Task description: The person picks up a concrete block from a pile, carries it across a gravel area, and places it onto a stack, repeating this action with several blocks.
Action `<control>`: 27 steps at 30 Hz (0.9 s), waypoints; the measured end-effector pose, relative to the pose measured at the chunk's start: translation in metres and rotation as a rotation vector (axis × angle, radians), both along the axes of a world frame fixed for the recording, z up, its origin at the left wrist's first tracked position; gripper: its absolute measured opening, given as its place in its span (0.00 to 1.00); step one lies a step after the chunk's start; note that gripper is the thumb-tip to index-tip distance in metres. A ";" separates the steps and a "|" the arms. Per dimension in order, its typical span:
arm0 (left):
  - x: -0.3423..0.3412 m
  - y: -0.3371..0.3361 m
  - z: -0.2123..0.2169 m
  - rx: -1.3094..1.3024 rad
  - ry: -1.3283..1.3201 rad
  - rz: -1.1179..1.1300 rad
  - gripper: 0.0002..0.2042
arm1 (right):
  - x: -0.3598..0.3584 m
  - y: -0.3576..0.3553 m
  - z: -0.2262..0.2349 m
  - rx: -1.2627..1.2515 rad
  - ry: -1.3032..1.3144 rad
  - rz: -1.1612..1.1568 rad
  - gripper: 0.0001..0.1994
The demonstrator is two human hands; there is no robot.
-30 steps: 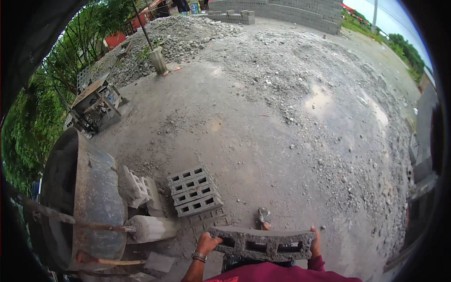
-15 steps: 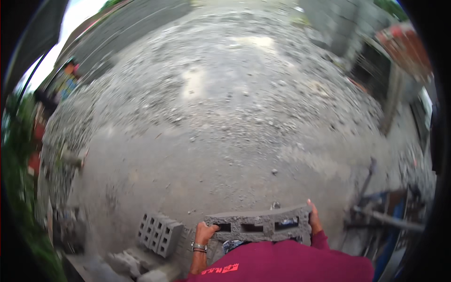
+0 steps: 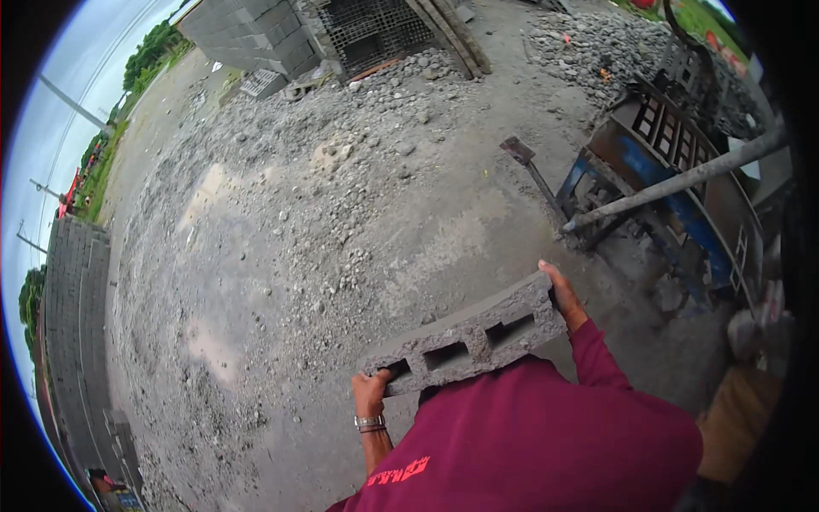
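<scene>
left grip (image 3: 369, 395), right grip (image 3: 563, 297): pinching concrete block (image 3: 478, 341) ends | rusty blue frame (image 3: 699, 243) right | gravel (image 3: 337, 264) ahead

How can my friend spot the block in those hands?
Find the maroon shirt at the bottom. Just above, the left hand and right hand grip opposite ends of a grey hollow concrete block. Unlike those in the left-side block wall, it's handheld, showing three openings.

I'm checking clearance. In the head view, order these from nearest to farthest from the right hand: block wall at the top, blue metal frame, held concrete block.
1. Concrete block: touching the right hand, to its left.
2. Blue metal frame: to the right.
3. Block wall: top, left of center.
</scene>
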State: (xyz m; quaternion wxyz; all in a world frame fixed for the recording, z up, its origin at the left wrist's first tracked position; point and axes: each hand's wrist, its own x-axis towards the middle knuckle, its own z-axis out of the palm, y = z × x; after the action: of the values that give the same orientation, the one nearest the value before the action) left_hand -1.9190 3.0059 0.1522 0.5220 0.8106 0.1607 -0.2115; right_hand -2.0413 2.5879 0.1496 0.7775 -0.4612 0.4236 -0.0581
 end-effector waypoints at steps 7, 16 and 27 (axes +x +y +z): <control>0.228 -0.080 0.022 0.010 0.014 -0.105 0.11 | 0.174 -0.062 0.040 0.046 0.000 -0.136 0.19; 0.499 -0.242 0.059 0.110 0.023 -0.394 0.13 | 0.346 -0.171 0.084 -0.019 -0.014 -0.357 0.26; 0.747 -0.568 0.065 0.005 -0.021 -0.662 0.12 | 0.523 -0.421 0.119 -0.137 -0.098 -0.582 0.25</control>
State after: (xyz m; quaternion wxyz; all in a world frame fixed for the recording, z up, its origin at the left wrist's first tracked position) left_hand -1.1716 2.4384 0.2175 0.4244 0.8222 -0.1163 -0.3609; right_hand -1.5185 2.1671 0.2690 0.7148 -0.3684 0.4951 -0.3290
